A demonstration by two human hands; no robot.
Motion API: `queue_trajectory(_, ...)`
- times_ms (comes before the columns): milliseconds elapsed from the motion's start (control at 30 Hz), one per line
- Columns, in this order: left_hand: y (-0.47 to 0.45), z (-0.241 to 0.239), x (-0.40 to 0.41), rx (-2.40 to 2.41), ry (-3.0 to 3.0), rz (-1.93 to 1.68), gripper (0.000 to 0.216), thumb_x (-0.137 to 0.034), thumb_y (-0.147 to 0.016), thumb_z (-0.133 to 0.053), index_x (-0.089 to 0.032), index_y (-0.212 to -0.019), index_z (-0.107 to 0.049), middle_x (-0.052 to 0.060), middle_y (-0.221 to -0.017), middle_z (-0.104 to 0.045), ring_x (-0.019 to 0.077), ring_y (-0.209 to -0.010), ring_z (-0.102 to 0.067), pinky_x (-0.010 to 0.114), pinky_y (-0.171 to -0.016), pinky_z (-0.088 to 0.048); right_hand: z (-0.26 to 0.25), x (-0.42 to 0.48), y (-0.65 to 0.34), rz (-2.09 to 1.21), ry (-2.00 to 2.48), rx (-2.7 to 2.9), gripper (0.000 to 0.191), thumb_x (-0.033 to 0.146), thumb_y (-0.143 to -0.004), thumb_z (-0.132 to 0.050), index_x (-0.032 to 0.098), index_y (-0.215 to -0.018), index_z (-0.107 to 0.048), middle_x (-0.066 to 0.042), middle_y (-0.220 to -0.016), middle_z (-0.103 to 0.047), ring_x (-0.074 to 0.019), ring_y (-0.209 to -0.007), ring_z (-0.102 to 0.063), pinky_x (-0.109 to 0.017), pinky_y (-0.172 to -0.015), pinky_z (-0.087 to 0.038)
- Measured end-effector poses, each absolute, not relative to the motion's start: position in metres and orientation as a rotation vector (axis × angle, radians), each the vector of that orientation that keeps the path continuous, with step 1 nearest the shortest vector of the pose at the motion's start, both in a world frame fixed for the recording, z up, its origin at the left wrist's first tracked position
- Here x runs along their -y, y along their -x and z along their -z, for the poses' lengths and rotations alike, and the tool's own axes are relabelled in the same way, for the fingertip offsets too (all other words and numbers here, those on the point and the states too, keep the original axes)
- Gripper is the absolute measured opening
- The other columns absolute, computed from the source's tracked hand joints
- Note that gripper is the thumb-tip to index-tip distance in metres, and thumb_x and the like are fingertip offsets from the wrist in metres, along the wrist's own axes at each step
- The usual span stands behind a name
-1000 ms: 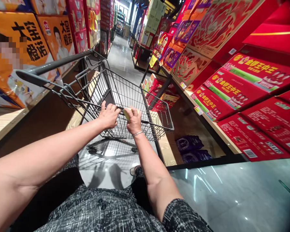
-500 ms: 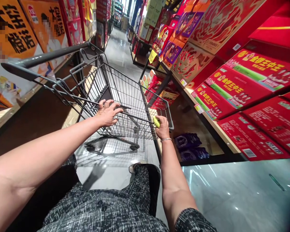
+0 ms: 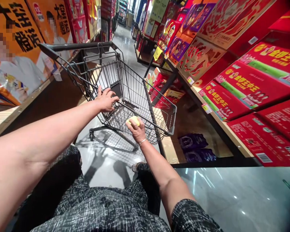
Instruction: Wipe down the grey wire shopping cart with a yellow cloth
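A grey metal shopping cart stands turned sideways before me, its handle toward the upper left. At the near top rail of its basket is my left hand, fingers spread and apart, gripping nothing; whether the palm touches the rail I cannot tell. My right hand is closed around a small yellow cloth, which may be a sponge, since the fingers cover much of it. This hand is in front of the near side of the basket, just below the rail. Only wire mesh shows inside the basket.
Stacked red gift boxes line a shelf to the right, with purple packages on the lower board. On the left, orange cartons rest on a wooden shelf edge. A shiny aisle floor runs away behind the cart.
My right hand has moved left along the near rail with the yellow cloth, away from the basket's front end. The cart has shifted and turned slightly. My left hand stays near the rail, fingers spread.
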State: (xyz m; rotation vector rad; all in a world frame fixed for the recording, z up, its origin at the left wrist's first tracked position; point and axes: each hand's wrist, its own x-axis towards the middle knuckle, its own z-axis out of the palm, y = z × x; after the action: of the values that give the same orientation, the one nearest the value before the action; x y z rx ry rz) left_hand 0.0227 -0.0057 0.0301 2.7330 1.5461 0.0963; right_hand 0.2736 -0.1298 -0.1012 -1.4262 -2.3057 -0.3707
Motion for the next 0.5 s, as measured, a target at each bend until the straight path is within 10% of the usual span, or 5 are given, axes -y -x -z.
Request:
queue_trajectory(233, -0.018, -0.028, 0.0, -1.555, -2.683, -0.119, 0.053, -0.034, -0.078, -0.067, -0.028, -0.13, -0.058, 0.007, -0.152, -0.036, 0.0415, -0.149, -0.003, 0.071, -0.113, 0.007, 0.171, 0.171, -0.28, 0.047, 1.659, 2.69, 0.025, 0.007, -0.084, -0.062, 0.028, -0.095, -0.071, 0.0, -0.11, -0.067, -0.0204, -0.112, -0.052, -0.035, -0.088, -0.045)
queue_trajectory(500, -0.039, -0.045, 0.005, -1.654, -2.664, 0.092, 0.062, -0.037, -0.08, -0.07, -0.017, -0.137, -0.052, 0.014, -0.159, -0.025, 0.0432, -0.148, 0.002, 0.073, -0.111, 0.007, 0.073, 0.164, -0.305, 0.356, 1.639, 2.363, 0.048, 0.018, -0.094, -0.055, 0.041, -0.137, -0.053, -0.002, -0.142, -0.051, -0.0297, -0.136, -0.033, -0.05, -0.108, -0.04)
